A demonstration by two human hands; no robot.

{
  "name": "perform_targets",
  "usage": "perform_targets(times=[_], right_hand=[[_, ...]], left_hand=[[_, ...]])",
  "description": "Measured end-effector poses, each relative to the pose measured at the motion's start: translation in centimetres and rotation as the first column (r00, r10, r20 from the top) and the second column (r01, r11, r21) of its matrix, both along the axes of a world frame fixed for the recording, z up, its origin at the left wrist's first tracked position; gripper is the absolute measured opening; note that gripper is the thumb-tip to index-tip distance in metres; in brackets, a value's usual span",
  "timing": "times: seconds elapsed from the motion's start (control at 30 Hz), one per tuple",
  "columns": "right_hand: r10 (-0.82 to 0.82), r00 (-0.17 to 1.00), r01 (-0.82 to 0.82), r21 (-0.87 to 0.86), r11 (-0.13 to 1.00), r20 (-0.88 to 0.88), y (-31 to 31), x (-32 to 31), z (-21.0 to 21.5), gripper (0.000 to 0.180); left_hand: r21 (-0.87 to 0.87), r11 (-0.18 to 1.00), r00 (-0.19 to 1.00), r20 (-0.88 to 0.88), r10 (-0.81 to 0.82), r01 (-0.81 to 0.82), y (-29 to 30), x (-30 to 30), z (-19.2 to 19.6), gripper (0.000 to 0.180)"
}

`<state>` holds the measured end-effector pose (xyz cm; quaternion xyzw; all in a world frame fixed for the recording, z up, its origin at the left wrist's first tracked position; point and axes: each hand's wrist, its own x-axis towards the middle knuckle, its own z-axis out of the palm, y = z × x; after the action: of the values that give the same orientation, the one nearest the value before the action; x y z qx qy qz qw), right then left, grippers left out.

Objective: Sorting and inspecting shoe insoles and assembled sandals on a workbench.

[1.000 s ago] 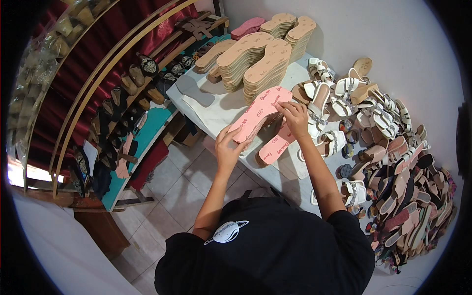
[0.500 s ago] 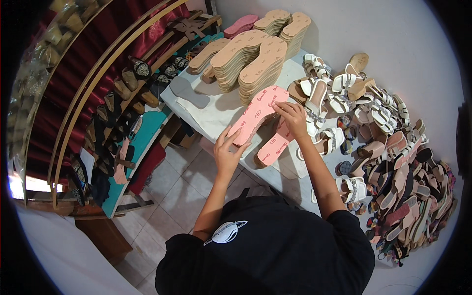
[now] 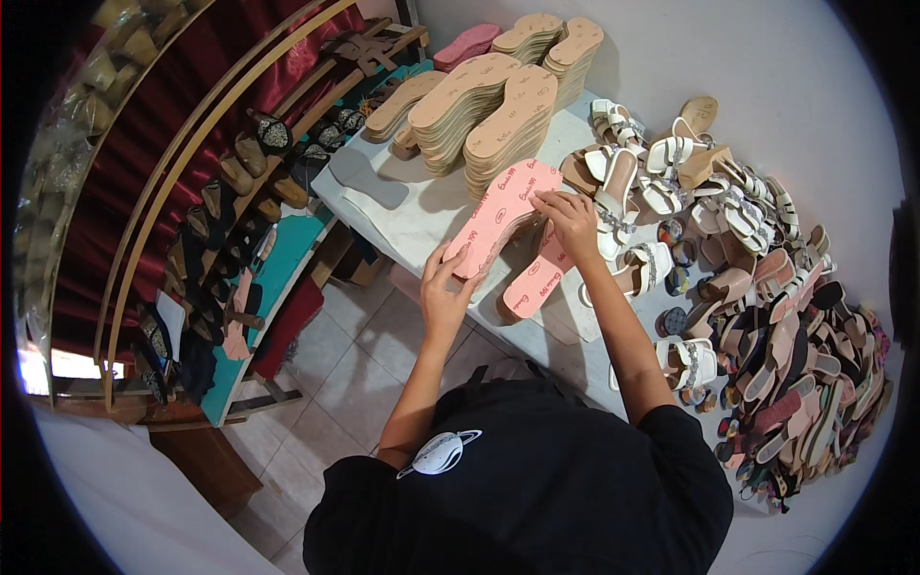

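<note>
A pink insole (image 3: 491, 226) with red print is held above the near edge of the table, tilted toward me. My left hand (image 3: 446, 289) grips its near, narrower end, thumb on the face and fingers along the side. At the far, broader end, my right hand (image 3: 572, 222) pinches the right edge, its fingertips bent over it. Below my right hand, a second pink insole (image 3: 530, 290) rests on a pale sheet by the table edge, partly covered by that hand. Tall stacks of tan insoles (image 3: 508, 115) rise just beyond the held one.
White sandals (image 3: 632, 273) crowd the table right of my arm, beside a large heap of mixed shoes (image 3: 795, 383). A grey insole-shaped piece (image 3: 369, 182) lies at the table's left. Further left, a shelf rack (image 3: 273, 268) holds more shoes. A pink stack (image 3: 467, 46) sits at the back.
The held insole has shifted very slightly away from me and to the left, its tilt a little different. Both hands keep their grip; the second insole stays on the table.
</note>
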<state>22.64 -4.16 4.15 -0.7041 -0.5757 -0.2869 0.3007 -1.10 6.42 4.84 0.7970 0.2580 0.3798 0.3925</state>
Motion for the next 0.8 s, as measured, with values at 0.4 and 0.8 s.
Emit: perform_targets(times=[0.4, 0.8], right_hand=[[-0.015, 1.0, 0.015, 0.009, 1.0, 0.014, -0.3, 0.0, -0.1, 0.033], [0.004, 0.999, -0.004, 0.013, 1.0, -0.038, -0.6, -0.5, -0.2, 0.036]], left_hand=[[-0.013, 1.0, 1.0, -0.021, -0.001, 0.001, -0.1, 0.1, 0.0, 0.048], [0.062, 0.998, 0.975, -0.22, 0.04, -0.027, -0.6, -0.4, 1.5, 0.053]])
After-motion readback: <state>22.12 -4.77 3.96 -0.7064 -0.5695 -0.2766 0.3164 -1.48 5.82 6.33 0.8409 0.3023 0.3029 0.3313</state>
